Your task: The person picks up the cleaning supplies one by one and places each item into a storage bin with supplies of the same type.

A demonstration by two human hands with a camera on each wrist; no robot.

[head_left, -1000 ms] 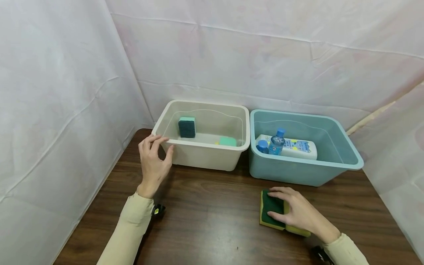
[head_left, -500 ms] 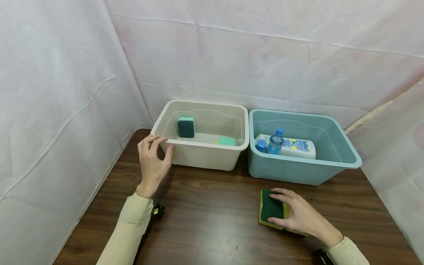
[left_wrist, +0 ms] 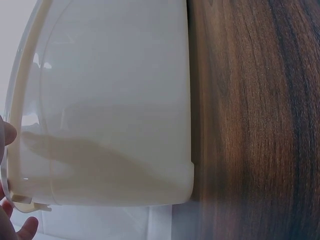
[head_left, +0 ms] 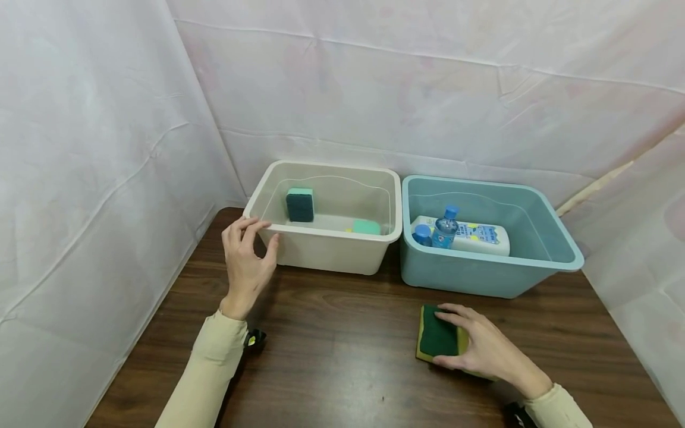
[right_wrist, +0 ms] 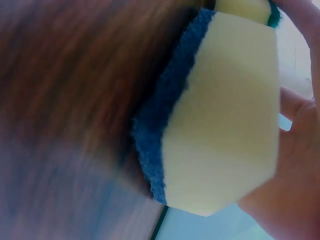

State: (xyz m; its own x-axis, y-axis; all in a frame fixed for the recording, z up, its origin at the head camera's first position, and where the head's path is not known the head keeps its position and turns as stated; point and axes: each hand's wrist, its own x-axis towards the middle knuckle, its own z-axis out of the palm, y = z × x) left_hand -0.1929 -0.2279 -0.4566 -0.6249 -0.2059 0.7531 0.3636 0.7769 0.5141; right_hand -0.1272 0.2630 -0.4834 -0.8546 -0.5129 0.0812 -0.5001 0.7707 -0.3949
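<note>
My left hand [head_left: 248, 261] holds the near-left corner of a beige plastic bin [head_left: 326, 252]; the fingers lie over its rim and the thumb is against the outer wall. My right hand [head_left: 492, 348] spans a yellow sponge with a green scouring pad [head_left: 439, 333], thumb at the near edge and fingertips at the far side. Beneath that palm lies a second sponge [right_wrist: 220, 115], yellow side up with its dark scouring pad facing the table, mostly hidden in the head view. Inside the beige bin are a sponge with a dark pad [head_left: 300, 206] and a mint-green item [head_left: 366, 227].
A blue plastic bin [head_left: 471, 276] stands to the right of the beige one. It contains a white bottle [head_left: 484, 238] lying down, a small clear bottle with a blue cap [head_left: 445, 230] and another blue cap [head_left: 422, 233]. White curtains [head_left: 332, 89] surround the brown wooden table [head_left: 332, 333].
My right thumb has slid from the top of the green pad to the sponge's near edge. The fingers have shifted slightly. My left hand stays on the bin's rim.
</note>
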